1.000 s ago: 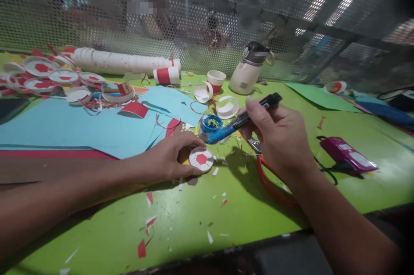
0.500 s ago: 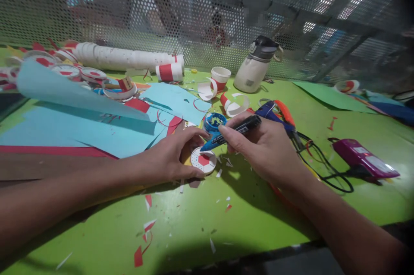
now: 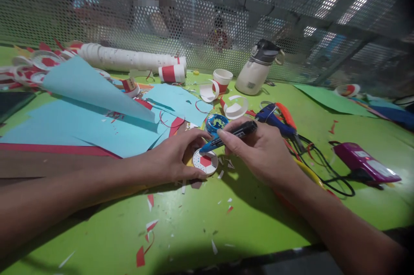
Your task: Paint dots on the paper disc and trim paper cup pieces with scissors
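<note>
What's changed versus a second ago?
The right hand brought the marker toward the wearer, its blue tip now at the white disc's far side. A blue sheet at left rose, partly hiding the pile of discs. Nothing visibly grasped or released: left hand still holds the disc, right the marker.

At centre, the tip of the marker (image 3: 211,143) is too small to judge (touching the white disc (image 3: 206,161) or just above). Lower right, the right forearm (image 3: 333,214) partly hides a yellow loop (image 3: 312,173). Upper middle, shapes (image 3: 220,38) behind the mesh (image 3: 194,46) blur.
</note>
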`<state>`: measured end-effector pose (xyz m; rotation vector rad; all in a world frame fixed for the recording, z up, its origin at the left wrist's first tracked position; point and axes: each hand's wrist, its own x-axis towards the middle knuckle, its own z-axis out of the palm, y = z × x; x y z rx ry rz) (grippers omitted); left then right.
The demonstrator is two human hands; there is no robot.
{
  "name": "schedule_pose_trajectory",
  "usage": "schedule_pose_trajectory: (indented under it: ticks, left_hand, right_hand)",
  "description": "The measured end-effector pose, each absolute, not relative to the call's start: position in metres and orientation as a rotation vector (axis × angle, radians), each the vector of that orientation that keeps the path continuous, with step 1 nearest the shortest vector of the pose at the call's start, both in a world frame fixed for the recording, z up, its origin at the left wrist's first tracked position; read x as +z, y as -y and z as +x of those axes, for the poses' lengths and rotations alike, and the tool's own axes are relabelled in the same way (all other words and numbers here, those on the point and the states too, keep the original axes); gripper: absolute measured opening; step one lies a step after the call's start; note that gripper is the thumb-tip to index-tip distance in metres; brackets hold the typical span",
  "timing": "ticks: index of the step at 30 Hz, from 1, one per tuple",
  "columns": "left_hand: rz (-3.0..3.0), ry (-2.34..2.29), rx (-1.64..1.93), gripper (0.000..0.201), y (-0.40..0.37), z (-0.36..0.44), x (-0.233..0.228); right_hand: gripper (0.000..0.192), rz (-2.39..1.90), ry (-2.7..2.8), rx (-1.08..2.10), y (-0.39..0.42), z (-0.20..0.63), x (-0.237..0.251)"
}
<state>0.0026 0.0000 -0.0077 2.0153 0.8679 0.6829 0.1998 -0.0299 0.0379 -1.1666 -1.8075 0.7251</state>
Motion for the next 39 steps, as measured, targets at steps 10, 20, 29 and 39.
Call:
schedule_pose_trajectory:
  ticks: [10, 20, 29, 39]
  left_hand:
    - [1.951, -0.838, 0.678, 0.058, 0.0019, 0.0035, -0.0073]
    - [1.928, -0.814, 0.684, 0.054, 0.0022, 0.0046, -0.0041]
    - [1.881, -0.800, 0.687, 0.055, 0.0029, 0.0047, -0.0044]
    - [1.865, -0.806, 0.664, 0.054, 0.0029, 0.0041, -0.0020]
  right_hand:
    - [0.015, -1.203, 1.788, 0.742, 0.0277, 0.2011, 0.0362]
    - [0.015, -1.204, 1.801, 0.731, 0.0268, 0.1992, 0.0356]
    - [0.018, -1.263, 1.841, 0.643, 0.0279, 0.2003, 0.0376]
    - [0.022, -1.307, 1.863, 0.561, 0.0279, 0.1985, 0.0367]
